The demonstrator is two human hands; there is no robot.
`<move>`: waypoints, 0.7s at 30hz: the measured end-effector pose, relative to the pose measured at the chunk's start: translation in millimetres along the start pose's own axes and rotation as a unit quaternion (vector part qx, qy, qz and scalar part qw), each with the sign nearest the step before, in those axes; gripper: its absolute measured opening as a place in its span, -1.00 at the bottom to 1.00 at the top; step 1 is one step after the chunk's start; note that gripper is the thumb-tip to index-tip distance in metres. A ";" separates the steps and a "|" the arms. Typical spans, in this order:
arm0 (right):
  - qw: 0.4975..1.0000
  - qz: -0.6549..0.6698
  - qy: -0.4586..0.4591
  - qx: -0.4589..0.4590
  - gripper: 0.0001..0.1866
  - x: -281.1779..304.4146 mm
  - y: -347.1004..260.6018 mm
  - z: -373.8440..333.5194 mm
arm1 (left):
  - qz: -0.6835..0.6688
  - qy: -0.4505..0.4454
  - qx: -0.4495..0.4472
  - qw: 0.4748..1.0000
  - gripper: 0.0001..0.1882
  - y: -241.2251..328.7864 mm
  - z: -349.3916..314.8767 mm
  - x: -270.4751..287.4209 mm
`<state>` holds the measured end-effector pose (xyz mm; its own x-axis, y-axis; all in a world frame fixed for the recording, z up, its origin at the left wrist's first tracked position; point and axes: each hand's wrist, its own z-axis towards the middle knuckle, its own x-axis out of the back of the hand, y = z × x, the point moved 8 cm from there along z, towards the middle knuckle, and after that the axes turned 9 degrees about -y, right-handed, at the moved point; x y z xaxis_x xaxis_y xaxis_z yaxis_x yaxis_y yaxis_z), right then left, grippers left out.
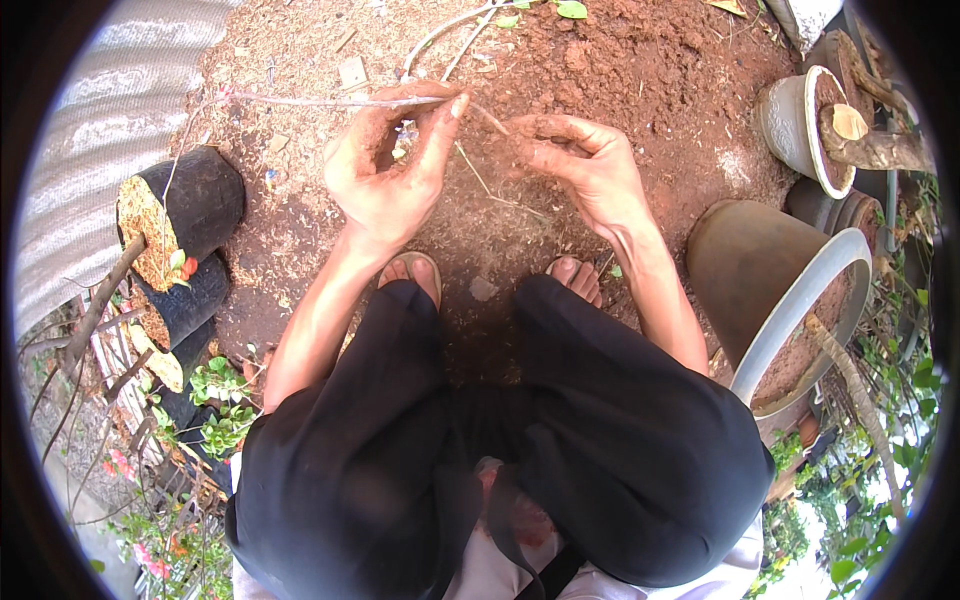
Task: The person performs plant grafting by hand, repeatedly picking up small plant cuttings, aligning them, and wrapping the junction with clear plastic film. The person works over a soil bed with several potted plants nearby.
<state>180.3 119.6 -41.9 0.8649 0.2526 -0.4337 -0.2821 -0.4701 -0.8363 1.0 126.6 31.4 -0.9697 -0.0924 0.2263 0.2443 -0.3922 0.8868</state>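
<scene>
A thin, pale, stem-like strand (pixel 310 100) runs across the upper middle, and I cannot make out whether it is a plant stem or a strip. My left hand (pixel 390 165) pinches it between thumb and fingertips, closed in a ring. Past that pinch, a short brownish length of the strand slants down toward my right hand (pixel 585 165). The fingers of that hand are curled together, their tips at the strand's end. Reddish soil coats the fingers of both hands. Below them lies bare earth, with a thin dry twig (pixel 490 190) on it.
Dark planting bags (pixel 205 200) lie tipped at the left beside a corrugated sheet (pixel 110 120). A large pot (pixel 750 270) leans on its side at the right, with a white pot (pixel 790 125) beyond it. Loose red soil (pixel 650 70) is heaped at the far side.
</scene>
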 end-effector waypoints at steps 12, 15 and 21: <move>0.996 0.070 0.008 0.052 -0.63 0.1 0.2 1.6 | -0.027 0.006 0.019 0.999 -0.80 -1.9 -3.9 0.8; 0.998 0.044 -0.028 0.033 -0.57 2.8 0.4 0.8 | -0.049 0.011 0.047 0.998 -0.80 -3.6 -0.8 4.7; 0.941 0.244 -0.210 0.104 -0.59 -21.9 -6.6 5.4 | -0.102 -0.002 0.153 0.983 -0.80 -6.8 3.3 2.2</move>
<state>161.0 121.8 -28.6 0.3822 0.3818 -0.8415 -0.7161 -0.4532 -0.5309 -2.8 132.1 27.2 -0.9988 -0.0372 0.0320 0.0359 -0.1081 0.9935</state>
